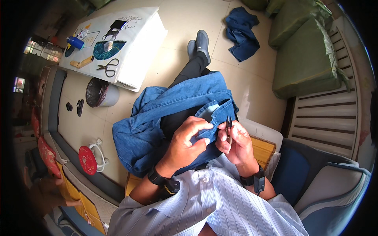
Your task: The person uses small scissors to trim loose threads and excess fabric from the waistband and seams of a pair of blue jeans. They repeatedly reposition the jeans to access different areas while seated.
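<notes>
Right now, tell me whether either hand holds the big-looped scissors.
No, the scissors lie on the white table, while the right hand holds small snips and the left hand touches denim.

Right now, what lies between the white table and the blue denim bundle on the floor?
In the head view, your grey-blue shoes, on the tiled floor, lie between the white table and the denim bundle.

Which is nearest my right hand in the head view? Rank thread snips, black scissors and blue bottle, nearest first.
1. Thread snips: held in the right hand.
2. Black scissors: to the left, near the edge of the white table.
3. Blue bottle: same table, farther left.
</notes>
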